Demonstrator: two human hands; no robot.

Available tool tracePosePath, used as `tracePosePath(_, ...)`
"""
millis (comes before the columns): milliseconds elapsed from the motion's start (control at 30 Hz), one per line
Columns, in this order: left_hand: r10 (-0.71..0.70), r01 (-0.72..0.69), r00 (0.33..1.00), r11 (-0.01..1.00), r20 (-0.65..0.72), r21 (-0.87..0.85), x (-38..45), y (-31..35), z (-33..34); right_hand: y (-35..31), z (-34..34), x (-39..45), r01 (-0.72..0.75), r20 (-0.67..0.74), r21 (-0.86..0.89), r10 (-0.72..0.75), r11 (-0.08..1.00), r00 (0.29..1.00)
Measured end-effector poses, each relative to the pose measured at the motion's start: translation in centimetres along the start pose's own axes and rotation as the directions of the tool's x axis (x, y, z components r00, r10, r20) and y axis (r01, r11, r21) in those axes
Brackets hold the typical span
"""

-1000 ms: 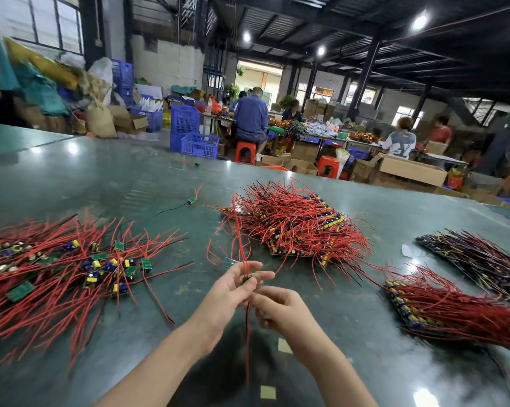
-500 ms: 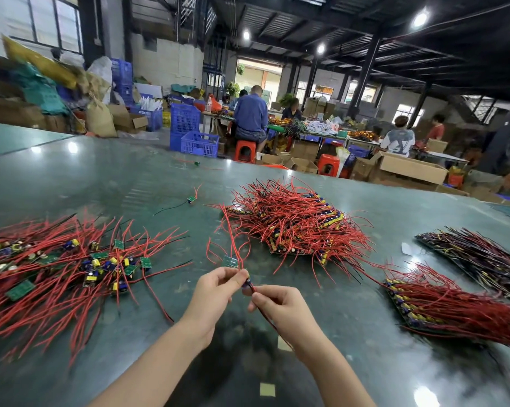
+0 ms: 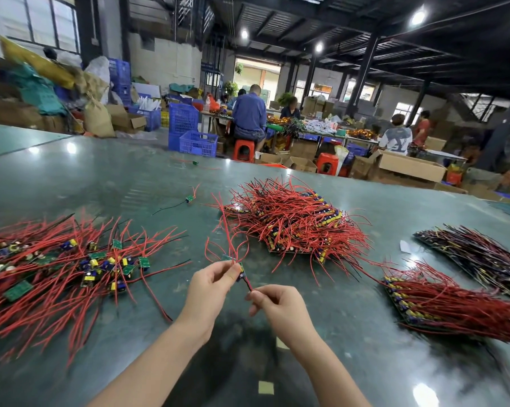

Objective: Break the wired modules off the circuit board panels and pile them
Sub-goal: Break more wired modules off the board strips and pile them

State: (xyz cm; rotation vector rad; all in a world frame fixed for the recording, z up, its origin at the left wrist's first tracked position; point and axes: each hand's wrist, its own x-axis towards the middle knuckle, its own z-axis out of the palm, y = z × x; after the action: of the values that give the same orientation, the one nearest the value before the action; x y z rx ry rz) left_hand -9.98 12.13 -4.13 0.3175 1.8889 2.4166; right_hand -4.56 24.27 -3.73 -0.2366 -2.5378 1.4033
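Now right hand [image 3: 280,304] pinches red-black wire pair [image 3: 248,284], left hand [image 3: 209,284] fingers grip small green wired module [image 3: 239,271] above grey-green bench [image 3: 350,333]. Loose module pile [image 3: 71,265] at 9 o'clock, unbroken red-wired panel stack [image 3: 292,224] at 1. Risk: tugging the wire may tear its solder joint.

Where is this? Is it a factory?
Probably yes, a small electronics workshop. Heaps of red-wired circuit modules lie on a big green table, other workers sit at benches behind, and cardboard boxes and blue crates stand around.
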Motion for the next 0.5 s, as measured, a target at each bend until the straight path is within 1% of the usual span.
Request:
tracePosePath(100, 0.031, -0.031, 0.998, 1.000, -0.062, 0.004, -0.2, -0.1, 0.2, -0.2, 0.4, 0.0, -0.028, -0.009, -0.018, 0.028, 0.999, 1.000)
tracePosePath(200, 0.032, -0.035, 0.991, 0.999, -0.131, -0.024, 0.0, -0.1, -0.1, -0.2, 0.5, -0.1, 0.012, -0.013, -0.056, -0.013, 0.998, 1.000)
tracePosePath(300, -0.023, -0.002, 0.979, 0.992, -0.201, -0.122, 0.6, 0.1, -0.6, -0.2, 0.5, -0.2, 0.040, -0.001, -0.091, -0.041, 0.995, 0.999)
tracePosePath(433, -0.060, 0.016, 0.978, 0.977, -0.201, -0.215, 0.6, 0.5, -0.6, 0.0, 0.7, -0.2, 0.058, -0.028, -0.058, -0.060, 0.997, 0.998)
tracePosePath(500, -0.096, 0.021, 0.972, 0.945, -0.215, -0.328, 0.8, 1.2, -1.0, 0.2, 0.8, -0.2, 0.113, -0.027, -0.113, -0.117, 0.987, 0.993)
